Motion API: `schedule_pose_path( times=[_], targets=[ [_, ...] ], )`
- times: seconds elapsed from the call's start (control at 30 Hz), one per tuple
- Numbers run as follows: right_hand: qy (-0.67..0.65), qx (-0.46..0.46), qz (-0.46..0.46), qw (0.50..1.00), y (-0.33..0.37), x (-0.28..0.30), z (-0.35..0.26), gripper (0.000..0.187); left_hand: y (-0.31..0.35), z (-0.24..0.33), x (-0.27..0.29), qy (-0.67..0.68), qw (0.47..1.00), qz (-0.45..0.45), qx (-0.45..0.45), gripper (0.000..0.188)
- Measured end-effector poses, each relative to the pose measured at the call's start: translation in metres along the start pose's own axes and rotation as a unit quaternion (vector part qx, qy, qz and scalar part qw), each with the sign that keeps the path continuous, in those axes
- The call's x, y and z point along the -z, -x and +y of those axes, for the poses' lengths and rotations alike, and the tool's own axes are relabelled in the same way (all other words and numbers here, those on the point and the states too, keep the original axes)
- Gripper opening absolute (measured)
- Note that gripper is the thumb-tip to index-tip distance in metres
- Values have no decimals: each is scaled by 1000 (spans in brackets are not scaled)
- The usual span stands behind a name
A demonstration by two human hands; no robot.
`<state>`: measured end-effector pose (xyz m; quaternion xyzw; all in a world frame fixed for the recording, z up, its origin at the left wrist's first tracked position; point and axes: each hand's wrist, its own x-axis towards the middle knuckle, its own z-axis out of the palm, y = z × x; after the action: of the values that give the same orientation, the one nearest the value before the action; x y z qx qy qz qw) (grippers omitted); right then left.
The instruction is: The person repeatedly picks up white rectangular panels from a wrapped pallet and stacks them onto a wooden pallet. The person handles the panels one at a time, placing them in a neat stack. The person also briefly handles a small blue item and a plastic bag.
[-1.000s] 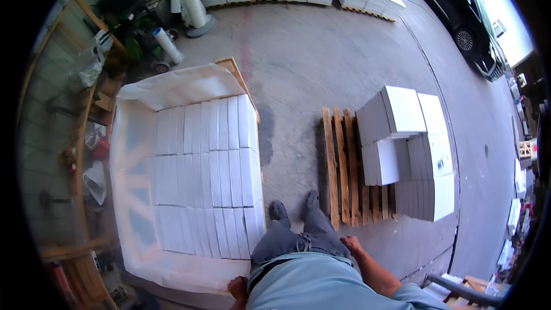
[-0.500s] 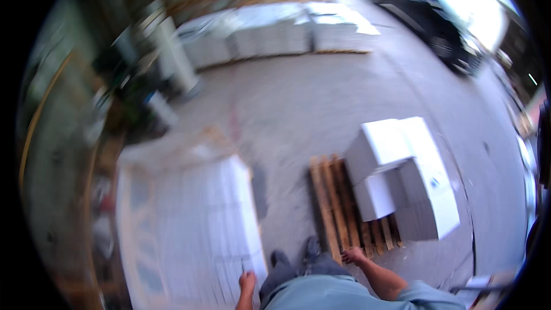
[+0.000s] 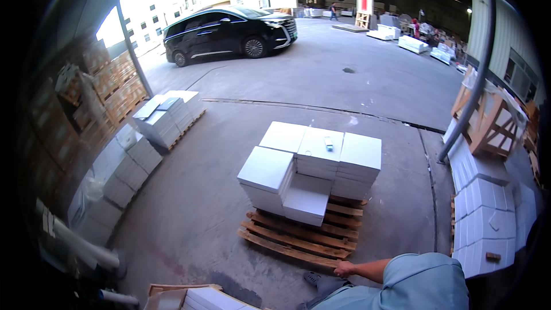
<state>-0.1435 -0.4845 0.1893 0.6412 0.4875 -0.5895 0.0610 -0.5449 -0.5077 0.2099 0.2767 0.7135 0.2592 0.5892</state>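
Observation:
My right hand point(image 3: 344, 269) hangs low in front of my body, just off the near edge of a wooden pallet point(image 3: 298, 249). Its fingers are loosely curled, and nothing shows in them. On the pallet stand stacks of white square slabs or flat boxes, the left stack point(image 3: 265, 163) and a lower front stack point(image 3: 307, 195) among them. A small white and green item point(image 3: 328, 144) lies on top of the rear stacks. My left hand is out of view.
At the lower edge is a corner of another white stack point(image 3: 209, 298). More white stacks line the left point(image 3: 123, 158) and right point(image 3: 485, 218). A wooden crate point(image 3: 488, 117) and a grey pole point(image 3: 479, 80) stand at right. A black van point(image 3: 229, 33) is beyond, with people farther off.
My view has swung to the right and up, bringing the pallet to the middle and the van to upper left. My left hand and most of the large near-left stack have left the picture.

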Motion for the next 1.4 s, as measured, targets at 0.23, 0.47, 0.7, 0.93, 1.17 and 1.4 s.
schedule_pose_path(
  times=[0.23, 0.47, 0.7, 0.93, 1.17, 1.4],
  targets=[
    [-40, -44, -8, 998, 30, -60, 52, 29, -10, 10, 4, -35, 998, -56, -11, 34],
    [170, 191, 81, 963, 4, -117, 166, 28, -5, 10, -6, -40, 995, -91, -16, 35],
    [61, 88, 24, 994, -1, -81, 146, 22, -12, 28, -20, -55, 993, -105, -4, 35],
    [-146, -115, 54, 981, -39, 11, 62, 31, -37, 61, -44, -76, 992, -105, 3, 36],
    [-242, -79, 96, 962, -68, 75, 25, 29, -85, 111, -77, -108, 986, -126, 3, 36],
    [-384, -88, 123, 911, -85, 88, 18, 26, -132, 151, -86, -141, 978, -155, 1, 37]
  ],
)
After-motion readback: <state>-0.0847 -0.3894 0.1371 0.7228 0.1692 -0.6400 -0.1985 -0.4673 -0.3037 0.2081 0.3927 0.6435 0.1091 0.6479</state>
